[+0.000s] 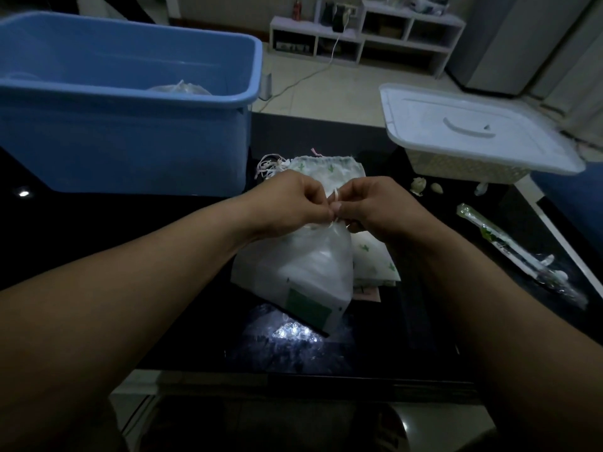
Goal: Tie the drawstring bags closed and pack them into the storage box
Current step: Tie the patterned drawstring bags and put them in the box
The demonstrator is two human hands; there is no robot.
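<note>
Forearms (137,288) converge; left hand (293,203), right hand (370,205) both pinch drawstring (336,194) atop bag (303,275), likely knotting; storage box (130,93) open beyond left hand.

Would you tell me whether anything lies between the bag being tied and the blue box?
Nothing visible does. The bag, its string pinched by the left hand and right hand, sits right of the open blue box; only the box's own wall rises between them.

blk table (98,216) | blue box (124,141) | wht basket (470,169) | bag pile (329,171) | wrapper (509,249)
</note>
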